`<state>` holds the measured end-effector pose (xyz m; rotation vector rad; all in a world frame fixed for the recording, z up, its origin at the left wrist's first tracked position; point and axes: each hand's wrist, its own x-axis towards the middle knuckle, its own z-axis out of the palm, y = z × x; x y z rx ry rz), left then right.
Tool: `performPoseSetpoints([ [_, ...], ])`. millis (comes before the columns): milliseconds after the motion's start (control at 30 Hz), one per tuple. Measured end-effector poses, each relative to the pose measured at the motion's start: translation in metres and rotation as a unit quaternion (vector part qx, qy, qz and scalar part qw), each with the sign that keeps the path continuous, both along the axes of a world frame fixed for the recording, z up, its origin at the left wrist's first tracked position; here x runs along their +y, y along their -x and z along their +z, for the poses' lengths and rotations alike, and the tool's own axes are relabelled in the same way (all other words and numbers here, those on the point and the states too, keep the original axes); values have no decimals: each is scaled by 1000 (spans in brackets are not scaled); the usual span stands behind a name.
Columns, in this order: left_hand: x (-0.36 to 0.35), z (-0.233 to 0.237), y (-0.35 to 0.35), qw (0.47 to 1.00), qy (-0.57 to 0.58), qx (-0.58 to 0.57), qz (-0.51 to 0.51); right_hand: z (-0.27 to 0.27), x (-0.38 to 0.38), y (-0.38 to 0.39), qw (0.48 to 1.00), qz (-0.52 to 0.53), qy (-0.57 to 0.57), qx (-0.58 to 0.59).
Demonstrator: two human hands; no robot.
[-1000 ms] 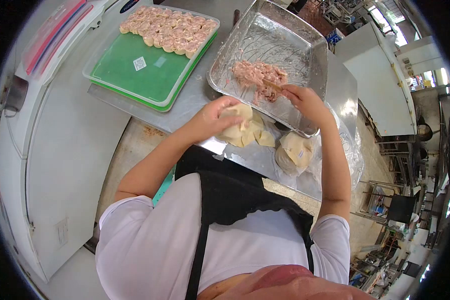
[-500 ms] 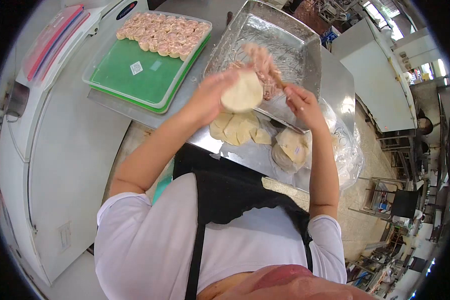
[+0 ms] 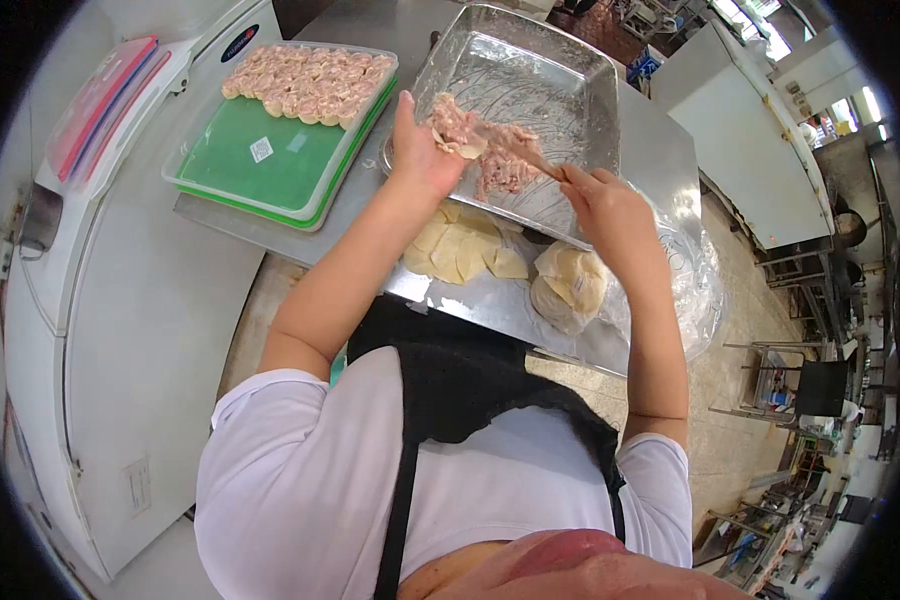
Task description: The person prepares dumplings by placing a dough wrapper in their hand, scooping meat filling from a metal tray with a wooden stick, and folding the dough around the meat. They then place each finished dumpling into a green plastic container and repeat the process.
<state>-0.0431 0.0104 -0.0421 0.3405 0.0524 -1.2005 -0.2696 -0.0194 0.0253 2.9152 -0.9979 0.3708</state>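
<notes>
My left hand (image 3: 422, 158) is cupped around a round dough wrapper (image 3: 470, 149), mostly hidden under a lump of pink minced meat (image 3: 453, 120). In my right hand (image 3: 610, 210) is a wooden spatula (image 3: 536, 160), gripped by its handle. Its tip reaches the meat at the wrapper. Both hands are at the near side of a deep metal pan (image 3: 580, 95). More minced meat (image 3: 510, 175) lies in the pan's near left part. Several loose wrappers (image 3: 460, 245) are spread on the metal table just below my left hand.
A plastic tray with a green base (image 3: 240, 165) holds rows of filled dumplings (image 3: 310, 80) at the left. A stack of wrappers in plastic (image 3: 568, 285) and a clear bag (image 3: 685, 290) sit near the table's right edge. A white freezer (image 3: 160, 350) stands left.
The wrapper in my left hand went from bare to carrying meat, tilting as it did. My right hand brought the spatula and its meat down and left onto it.
</notes>
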Motion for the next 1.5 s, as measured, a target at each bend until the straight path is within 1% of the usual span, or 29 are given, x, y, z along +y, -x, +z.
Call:
performPoseSetpoints([
  [100, 5, 12, 4, 999, 10, -17, -28, -10, 1, -8, 997, 17, 15, -69],
  [167, 10, 22, 1, 996, -29, -81, -23, 1, -9, -7, 999, 0, -33, 32],
  [233, 7, 18, -10, 996, -24, -83, -32, 23, 8, -8, 997, -34, -1, 71],
  [300, -6, -7, -29, 995, -22, -83, -50, 25, 20, -19, 999, 10, 31, -25],
  [333, -22, -37, -45, 976, 164, 4, -141, 13, 16, -26, 998, 23, 51, -20],
  [367, -21, -33, -47, 908, 339, 93, -226, 7, 11, -27, 998, 20, 49, -18],
  [400, -17, -31, -46, 909, 338, 95, -226, 3, 4, -26, 999, 35, 24, -23],
  [467, -1, -9, -44, 993, 77, 22, -82, 12, -4, -21, 996, 58, -36, -51],
  [500, 10, 5, -40, 994, 77, 21, -81, 18, -5, -18, 996, 59, -36, -52],
  [567, 27, 28, -31, 971, 76, -216, -65, 27, -7, -12, 930, -36, -297, -212],
  [600, 32, 33, -32, 971, 78, -215, -67, 28, -10, -10, 928, -63, -308, -198],
  [633, 39, 37, -36, 914, 79, -388, -91, 31, -8, -8, 928, -67, -307, -198],
  [667, 43, 37, -38, 826, 78, -547, -111, 38, -4, -7, 915, -71, -364, -159],
  [700, 42, 36, -37, 827, 78, -546, -112, 45, -1, -7, 897, -73, -420, -120],
  [767, 40, 37, -36, 714, 124, -688, -28, 54, 16, -3, 905, -53, -407, -111],
  [800, 40, 39, -39, 715, 123, -688, -26, 56, 23, -3, 912, -34, -394, -104],
  [867, 39, 47, -45, 656, 167, -726, -123, 47, 25, -4, 932, 4, -345, -116],
  [900, 38, 50, -47, 656, 168, -726, -124, 40, 26, -3, 946, 39, -295, -128],
  [967, 38, 54, -48, 581, 167, -779, -166, 21, 17, -2, 949, 43, -294, -110],
  [1100, 29, 24, -45, 562, 98, -807, -152, 21, -7, -5, 947, 3, -314, -73],
  [1133, 23, 13, -44, 622, 29, -770, -141, 7, -22, 1, 973, 80, -191, -104],
  [1167, 20, 8, -44, 677, -41, -724, -128, 9, -15, 0, 973, 83, -190, -105],
  [1200, 19, 12, -45, 676, -42, -725, -123, 12, -2, -4, 989, 46, -90, -109],
  [1233, 19, 16, -46, 660, -69, -735, -143, 13, 10, -9, 994, 8, 9, -111],
  [1300, 18, 15, -47, 642, -99, -742, -166, -15, 5, -14, 986, 57, 6, -158],
  [1367, 9, 9, -52, 644, -59, -727, -228, -49, -20, -12, 997, -5, -19, -78],
  [1400, 14, 15, -52, 645, -59, -728, -224, -46, -27, 2, 992, -73, 43, 98],
  [1467, 32, 29, -53, 529, -28, -841, -113, -46, -31, 18, 993, -74, 6, 92],
  [1500, 37, 36, -56, 529, -27, -841, -110, -42, -33, 21, 993, -67, -27, 91],
])
